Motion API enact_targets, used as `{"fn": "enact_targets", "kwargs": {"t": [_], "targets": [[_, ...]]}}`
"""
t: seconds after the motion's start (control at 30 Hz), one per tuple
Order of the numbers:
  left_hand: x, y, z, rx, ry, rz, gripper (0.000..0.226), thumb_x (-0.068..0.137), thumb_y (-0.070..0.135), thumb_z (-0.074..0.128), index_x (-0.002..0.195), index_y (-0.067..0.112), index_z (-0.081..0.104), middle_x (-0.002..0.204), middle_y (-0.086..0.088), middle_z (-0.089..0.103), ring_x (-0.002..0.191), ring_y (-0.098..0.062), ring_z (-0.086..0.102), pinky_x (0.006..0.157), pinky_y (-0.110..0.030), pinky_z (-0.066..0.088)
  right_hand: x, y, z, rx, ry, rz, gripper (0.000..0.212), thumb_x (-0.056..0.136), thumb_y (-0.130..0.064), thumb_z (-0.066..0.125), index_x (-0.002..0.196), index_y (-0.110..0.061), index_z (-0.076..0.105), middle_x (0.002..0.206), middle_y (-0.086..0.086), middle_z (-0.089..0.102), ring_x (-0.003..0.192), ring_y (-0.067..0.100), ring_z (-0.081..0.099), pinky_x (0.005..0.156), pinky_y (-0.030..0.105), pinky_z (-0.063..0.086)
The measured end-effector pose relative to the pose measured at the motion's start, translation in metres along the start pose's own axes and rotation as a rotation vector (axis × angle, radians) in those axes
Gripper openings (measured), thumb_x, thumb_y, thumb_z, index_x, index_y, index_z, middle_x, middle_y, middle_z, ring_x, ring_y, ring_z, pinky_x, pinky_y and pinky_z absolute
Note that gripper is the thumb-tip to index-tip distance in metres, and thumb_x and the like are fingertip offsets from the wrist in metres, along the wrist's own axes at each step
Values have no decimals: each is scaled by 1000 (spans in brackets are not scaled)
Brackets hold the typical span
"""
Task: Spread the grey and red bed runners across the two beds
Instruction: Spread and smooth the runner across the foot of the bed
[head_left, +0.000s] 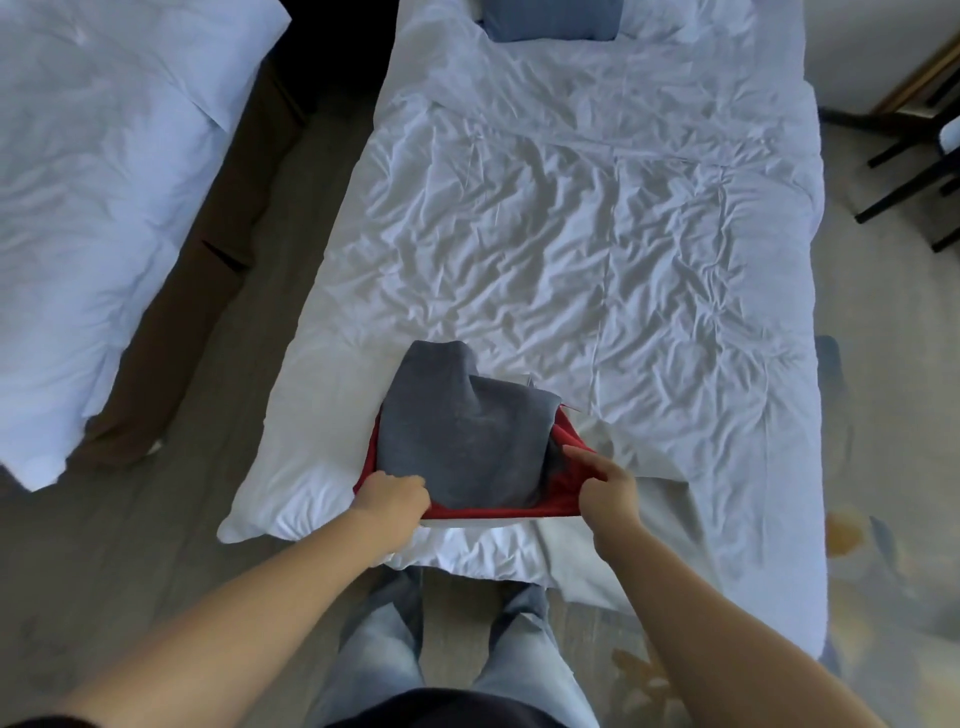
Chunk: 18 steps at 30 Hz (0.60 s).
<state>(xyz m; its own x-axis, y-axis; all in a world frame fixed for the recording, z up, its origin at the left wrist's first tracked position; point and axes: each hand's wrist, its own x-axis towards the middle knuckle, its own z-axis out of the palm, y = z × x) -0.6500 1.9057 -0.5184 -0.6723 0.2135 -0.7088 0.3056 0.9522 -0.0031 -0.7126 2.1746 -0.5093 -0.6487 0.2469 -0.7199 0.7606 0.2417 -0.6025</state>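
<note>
- The left hand (392, 499) is closed like a fist on the near-left corner of the red cloth (498, 513). The fingers are curled over the edge.
- The right hand (605, 486) pinches the near-right corner of the same red edge, with the fingers curled round it. The edge is pulled straight between the two hands.
- Just beyond the hands lies the grey cloth (467, 441), folded into a thick packet on top of the red one. One rounded flap points away from the person. I cannot tell if grey and red are two runners or two faces of one.
- The packet rests on the foot end of the bed (571, 234), directly in front of both hands, on the creased white cover.
- By my judgement the fabric is soft, limp and rather light, so it sags wherever it is not held. It looks a little fuzzy, so it probably catches on the cover, and lifting is safer than dragging.
- The best hold seems to be the two corners of a free edge, one in each hand, wide apart. A grip in the middle only makes a bundle.
- Far to the left of the left hand, across a strip of floor, stands the second bed (93, 182). No runner shows on the part I see.
</note>
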Motion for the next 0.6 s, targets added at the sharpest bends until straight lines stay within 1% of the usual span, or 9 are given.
{"fn": "enact_targets", "kwargs": {"t": [0.03,0.1,0.17,0.2,0.27,0.37,0.43,0.5,0.6], "targets": [[0,-5,4,-6,18,-10,19,97,16,54,108,18,69,108,-3,59,92,-27,60,84,-37,46,1,2,-1,14,1,13,78,71,16,26,101,-34,78,115,2,70,93,17,67,66,18,54],[-1,-14,13,-10,45,-13,20,98,20,54,112,23,68,108,-1,62,98,-24,59,92,-36,41,4,5,-4,74,34,50,78,72,16,26,109,-31,77,115,6,70,99,21,66,80,27,55],[-2,-21,21,-60,45,-38,23,97,21,54,117,29,64,108,1,65,98,-23,60,91,-34,43,6,8,-8,170,86,104,77,74,18,24,117,-21,75,115,13,69,100,29,66,88,34,55],[-4,-23,26,-98,42,-55,25,98,22,53,119,30,61,109,2,66,97,-23,61,89,-33,46,7,9,-10,218,103,132,76,74,20,23,115,-18,75,111,13,69,95,29,66,84,34,56],[-6,-27,32,-172,49,-74,28,98,23,53,125,32,59,111,3,66,96,-23,62,87,-31,50,6,10,-13,238,136,146,71,72,21,27,103,-19,77,98,10,70,83,24,64,67,28,54],[-6,-31,30,-233,101,-64,29,97,21,57,124,32,59,110,4,66,92,-20,63,85,-30,52,5,9,-12,47,136,32,58,67,16,33,77,-21,76,91,6,71,72,21,61,51,22,49],[-2,-33,20,-241,143,-60,28,96,16,55,119,29,60,106,4,64,88,-19,62,79,-30,53,8,6,-7,-50,73,-3,53,65,13,34,71,-21,74,89,6,71,70,24,59,54,27,47],[3,-36,9,-242,188,-69,27,94,13,55,118,26,58,107,3,60,88,-19,59,72,-30,51,13,1,-1,-61,13,5,48,67,10,38,73,-22,73,88,9,71,70,27,58,60,32,46],[10,-45,-5,-271,241,-123,23,93,20,59,115,25,53,108,2,57,85,-23,61,69,-33,53,22,-9,-1,-19,-47,37,36,70,6,53,73,-21,75,90,3,72,73,22,59,61,29,44]]}}
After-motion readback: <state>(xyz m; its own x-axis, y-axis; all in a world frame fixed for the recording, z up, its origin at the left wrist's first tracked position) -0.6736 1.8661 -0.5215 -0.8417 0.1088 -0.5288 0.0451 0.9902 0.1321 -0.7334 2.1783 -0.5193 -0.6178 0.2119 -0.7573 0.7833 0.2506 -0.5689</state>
